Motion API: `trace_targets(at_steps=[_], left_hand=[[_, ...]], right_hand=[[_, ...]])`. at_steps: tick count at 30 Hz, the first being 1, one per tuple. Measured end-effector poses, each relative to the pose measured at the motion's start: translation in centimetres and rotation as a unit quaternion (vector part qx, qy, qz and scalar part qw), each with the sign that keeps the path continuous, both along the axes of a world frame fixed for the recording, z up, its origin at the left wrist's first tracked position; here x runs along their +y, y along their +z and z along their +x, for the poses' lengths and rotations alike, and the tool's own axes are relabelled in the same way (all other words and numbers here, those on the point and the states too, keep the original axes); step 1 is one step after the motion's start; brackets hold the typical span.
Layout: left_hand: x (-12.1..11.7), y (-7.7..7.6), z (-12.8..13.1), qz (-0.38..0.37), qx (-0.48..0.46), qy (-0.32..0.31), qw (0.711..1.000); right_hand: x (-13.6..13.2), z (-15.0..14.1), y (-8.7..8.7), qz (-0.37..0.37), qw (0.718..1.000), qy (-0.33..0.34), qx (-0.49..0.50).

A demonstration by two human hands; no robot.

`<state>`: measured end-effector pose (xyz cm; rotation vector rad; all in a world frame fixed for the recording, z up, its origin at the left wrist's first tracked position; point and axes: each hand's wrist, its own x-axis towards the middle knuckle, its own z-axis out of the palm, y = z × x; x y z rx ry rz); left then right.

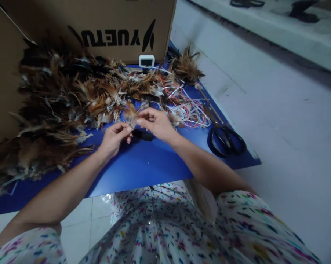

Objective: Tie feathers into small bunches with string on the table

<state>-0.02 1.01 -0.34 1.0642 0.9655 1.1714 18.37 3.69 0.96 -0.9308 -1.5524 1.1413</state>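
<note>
My left hand pinches the base of a small tuft of brown feathers over the blue table. From the other side my right hand has its thumb and fingers closed at the tuft's right edge. The feathers point up and away from me. Below the hands lies a small black object, partly covered, whose kind I cannot make out. Just beyond the fingers spreads a large heap of brown, black and white feathers.
Black-handled scissors lie at the right of the blue table, near a tangle of white and red strings. A small white-framed device stands before a cardboard box. A wall borders the right side.
</note>
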Motion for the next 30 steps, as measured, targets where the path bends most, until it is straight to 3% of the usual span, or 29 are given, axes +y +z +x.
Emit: trace_targets(at_steps=[2,5,7,9,12,20,24,30], left_hand=[[0.0,0.1,0.0,-0.003,-0.001,0.000,1.000],[-0.1,0.2,0.1,-0.001,-0.002,0.000,1.000],[-0.1,0.3,0.1,0.000,-0.004,0.000,1.000],[-0.1,0.3,0.1,0.000,-0.006,-0.001,1.000],[-0.1,0.3,0.1,-0.002,-0.005,-0.001,1.000],[0.0,0.3,0.2,-0.001,-0.006,0.001,1.000],[0.0,0.1,0.1,0.004,-0.012,-0.002,1.000],[0.1,-0.1,0.1,0.005,-0.015,-0.001,1.000]], right_hand=[[1.2,1.9,0.6,0.062,0.994,-0.073,-0.053],[3.1,6.0,1.5,0.137,0.952,-0.226,-0.155],[4.2,8.9,1.8,0.148,0.913,-0.298,-0.237],[4.7,11.4,1.9,0.125,0.879,-0.329,-0.321],[4.8,13.5,1.9,0.092,0.867,-0.275,-0.406],[2.3,12.3,4.6,0.013,0.907,-0.066,-0.415],[1.1,11.5,5.2,-0.018,0.874,-0.030,-0.485],[1.1,11.5,3.6,0.019,0.829,-0.005,-0.558]])
